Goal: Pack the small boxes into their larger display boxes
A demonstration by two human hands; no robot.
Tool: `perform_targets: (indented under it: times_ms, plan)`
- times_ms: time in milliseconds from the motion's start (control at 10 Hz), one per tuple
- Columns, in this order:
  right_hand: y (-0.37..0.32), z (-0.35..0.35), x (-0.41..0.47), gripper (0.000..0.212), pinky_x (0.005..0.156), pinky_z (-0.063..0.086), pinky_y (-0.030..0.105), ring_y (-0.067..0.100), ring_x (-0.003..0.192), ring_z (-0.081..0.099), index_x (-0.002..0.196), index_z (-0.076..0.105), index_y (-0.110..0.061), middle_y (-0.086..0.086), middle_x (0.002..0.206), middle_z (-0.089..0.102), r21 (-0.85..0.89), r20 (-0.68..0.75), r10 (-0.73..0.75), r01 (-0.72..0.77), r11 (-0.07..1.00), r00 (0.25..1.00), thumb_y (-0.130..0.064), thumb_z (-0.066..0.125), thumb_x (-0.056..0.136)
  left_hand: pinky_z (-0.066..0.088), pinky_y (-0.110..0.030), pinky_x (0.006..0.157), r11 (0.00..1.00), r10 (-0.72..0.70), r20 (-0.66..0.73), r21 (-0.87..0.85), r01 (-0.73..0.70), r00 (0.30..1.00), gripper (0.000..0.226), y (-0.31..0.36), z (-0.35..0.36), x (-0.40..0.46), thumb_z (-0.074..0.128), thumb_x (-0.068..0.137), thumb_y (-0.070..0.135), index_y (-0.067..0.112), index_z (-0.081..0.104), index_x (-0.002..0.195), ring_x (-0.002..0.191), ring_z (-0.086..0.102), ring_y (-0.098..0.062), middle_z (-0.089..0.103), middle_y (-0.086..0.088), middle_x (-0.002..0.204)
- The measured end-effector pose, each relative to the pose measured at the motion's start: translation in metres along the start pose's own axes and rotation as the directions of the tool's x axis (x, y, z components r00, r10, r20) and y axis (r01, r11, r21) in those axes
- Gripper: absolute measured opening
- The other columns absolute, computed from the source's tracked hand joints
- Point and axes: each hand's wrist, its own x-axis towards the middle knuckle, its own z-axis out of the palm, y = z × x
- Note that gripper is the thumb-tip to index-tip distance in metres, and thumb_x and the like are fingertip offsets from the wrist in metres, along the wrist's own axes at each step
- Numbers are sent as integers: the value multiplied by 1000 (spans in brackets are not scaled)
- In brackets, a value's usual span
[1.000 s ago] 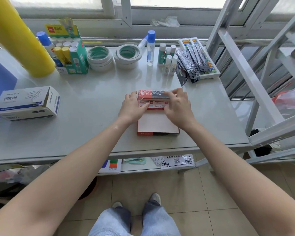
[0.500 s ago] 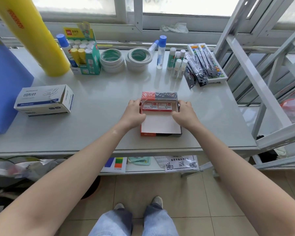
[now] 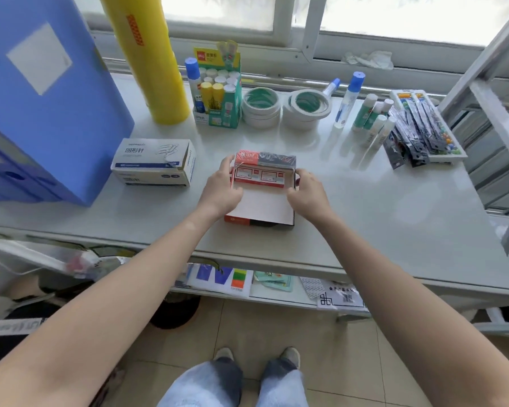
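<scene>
At mid table [image 3: 365, 218] the display box [image 3: 260, 205] lies open w/ small boxes [image 3: 259, 176] at its far end, left hand [image 3: 219, 190] & right hand [image 3: 307, 195] gripping its side walls; light thin card, probably crushes easily, so hold low at walls.

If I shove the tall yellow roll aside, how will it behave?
The yellow roll stands on end, tall and leaning, so a high push probably tips it. Being round, it would likely roll toward the glue stick box beside it.
</scene>
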Motion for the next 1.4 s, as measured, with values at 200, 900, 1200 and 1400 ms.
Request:
perform_targets:
  times_ms: [200,900,1200,1400]
  plan:
    - [-16,18,6,33,94,42,36,33,114,53,124,52,-5,17,124,58,-12,-16,5,-6,1000,1000,-14,44,93,35,-22,90,1000,5,5,-1,-5,1000,74,-17,-13,1,47,82,-1,21,21,147,120,54,-27,49,-9,142]
    - [-52,38,-6,52,109,29,41,37,127,32,140,33,-9,17,139,33,-156,12,21,-19,988,1000,-21,46,91,2,-43,120,803,68,-114,595,14,991,73,-56,-56,11,24,93,52,9,7,149,148,0,-26,3,-13,160]
    - [-61,47,-10,51,115,24,40,38,135,27,139,37,-8,14,154,17,-178,74,61,-47,983,995,-20,45,90,2,-40,120,812,122,-25,578,-85,992,70,-68,-70,2,25,94,50,11,8,150,149,1,-22,3,-9,161]
    - [-62,41,-10,63,118,17,39,39,142,18,148,23,-11,17,158,7,-225,103,85,-60,972,991,-21,46,90,-7,-38,118,830,153,-23,546,-116,988,75,-66,-72,3,22,93,56,14,-1,150,148,-9,-20,-9,-8,160]
